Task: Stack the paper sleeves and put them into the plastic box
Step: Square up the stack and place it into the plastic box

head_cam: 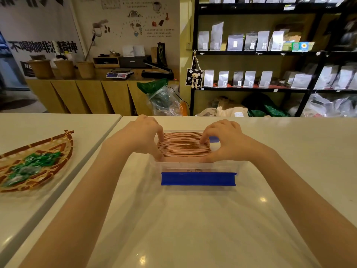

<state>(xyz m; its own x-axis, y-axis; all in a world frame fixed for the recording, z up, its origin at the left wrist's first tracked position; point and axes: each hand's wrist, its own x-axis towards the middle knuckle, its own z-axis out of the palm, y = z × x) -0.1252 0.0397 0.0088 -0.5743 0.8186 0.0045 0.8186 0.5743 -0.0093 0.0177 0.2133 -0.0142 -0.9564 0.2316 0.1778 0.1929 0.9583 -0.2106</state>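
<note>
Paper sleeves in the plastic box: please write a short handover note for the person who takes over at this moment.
Left hand: fingers pressed on the left end of the stack of brown paper sleeves.
Right hand: fingers pressed on the stack's right end.
The stack stands on edge inside the clear plastic box with blue latches, on the white counter.
Done: sleeves stacked and in the box.
Left: settle the stack, let go. No loose sleeves and no lid are in view.

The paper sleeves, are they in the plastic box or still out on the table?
In. The paper sleeves stand on edge between the plastic box walls, both hands pressing their ends.
</note>
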